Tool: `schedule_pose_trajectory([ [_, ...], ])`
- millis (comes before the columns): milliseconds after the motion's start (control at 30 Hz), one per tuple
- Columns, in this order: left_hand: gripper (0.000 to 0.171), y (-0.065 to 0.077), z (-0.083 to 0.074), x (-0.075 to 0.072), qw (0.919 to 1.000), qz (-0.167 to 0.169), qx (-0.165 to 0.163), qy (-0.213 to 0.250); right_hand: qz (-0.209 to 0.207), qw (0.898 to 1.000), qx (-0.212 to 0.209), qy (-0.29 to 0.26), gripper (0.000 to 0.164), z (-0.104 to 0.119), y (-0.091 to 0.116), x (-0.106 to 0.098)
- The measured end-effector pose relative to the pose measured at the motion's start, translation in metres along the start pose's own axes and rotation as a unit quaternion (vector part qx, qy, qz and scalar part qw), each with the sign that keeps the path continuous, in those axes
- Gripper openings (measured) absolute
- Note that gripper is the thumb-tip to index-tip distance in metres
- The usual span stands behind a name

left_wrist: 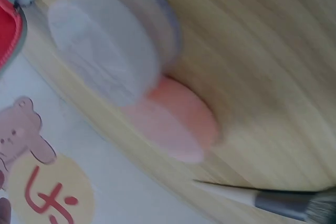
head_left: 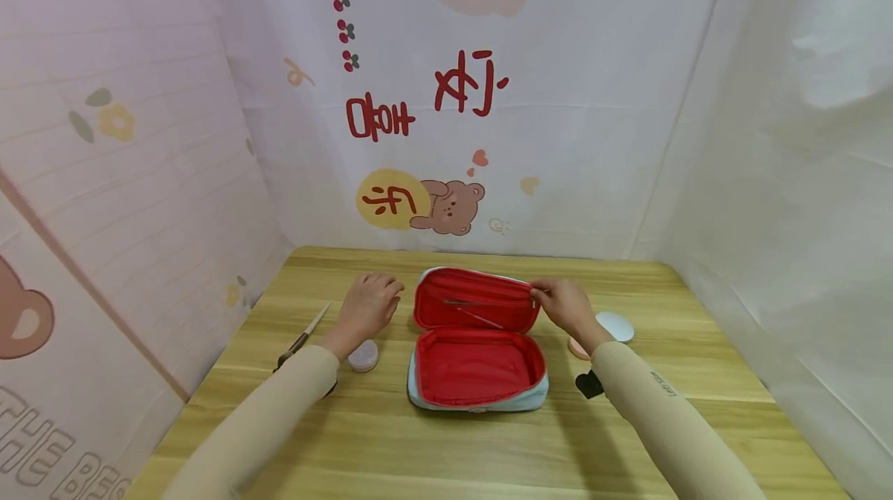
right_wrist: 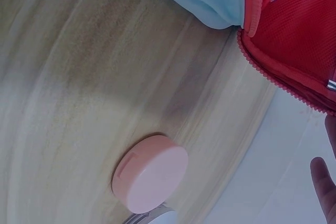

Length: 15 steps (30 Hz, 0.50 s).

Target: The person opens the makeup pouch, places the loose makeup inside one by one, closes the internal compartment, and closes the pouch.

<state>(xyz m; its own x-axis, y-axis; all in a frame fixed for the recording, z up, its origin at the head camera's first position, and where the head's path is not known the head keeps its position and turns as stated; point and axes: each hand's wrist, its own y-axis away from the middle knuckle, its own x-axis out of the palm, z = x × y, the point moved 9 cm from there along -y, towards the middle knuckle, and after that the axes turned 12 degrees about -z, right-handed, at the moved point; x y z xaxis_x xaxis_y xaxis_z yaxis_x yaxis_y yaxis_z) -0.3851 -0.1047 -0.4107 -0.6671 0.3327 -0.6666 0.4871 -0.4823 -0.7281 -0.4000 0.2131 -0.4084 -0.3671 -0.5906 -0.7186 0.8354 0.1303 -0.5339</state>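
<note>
A cosmetic bag (head_left: 410,384), light blue outside and red inside, stands unzipped in the middle of the table with its lid (head_left: 439,294) raised. My right hand (head_left: 565,302) pinches the lid's upper right corner, close to a zipper pull. Inside the lid, thin stick-like items (head_left: 477,317) show in a mesh pocket (right_wrist: 310,35). To the left of the lid hovers my left hand (head_left: 370,303), fingers loosely bent and holding nothing. Below that hand is a round jar (head_left: 363,356) with a whitish lid.
Beside the jar lies a pink rounded item (left_wrist: 184,124), hidden by the left arm in the head view. A makeup brush (left_wrist: 283,203) is at the far left. Under the right forearm sit a pink round case (right_wrist: 152,177) and a white disc (head_left: 615,327). Printed cloth (head_left: 593,136) hangs behind the table.
</note>
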Motion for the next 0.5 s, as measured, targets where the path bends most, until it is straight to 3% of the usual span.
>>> schedule_pose_trajectory([
  [233,0.024,0.019,0.042,-0.009,0.9970,0.017,-0.071,0.025,-0.004,1.000,0.000,0.004,0.014,0.000,0.000,-0.002],
  [500,0.029,0.045,0.091,-0.023,0.9796,0.040,-0.191,0.046,-0.010,1.000,-0.003,0.003,0.013,0.000,0.000,-0.001],
])
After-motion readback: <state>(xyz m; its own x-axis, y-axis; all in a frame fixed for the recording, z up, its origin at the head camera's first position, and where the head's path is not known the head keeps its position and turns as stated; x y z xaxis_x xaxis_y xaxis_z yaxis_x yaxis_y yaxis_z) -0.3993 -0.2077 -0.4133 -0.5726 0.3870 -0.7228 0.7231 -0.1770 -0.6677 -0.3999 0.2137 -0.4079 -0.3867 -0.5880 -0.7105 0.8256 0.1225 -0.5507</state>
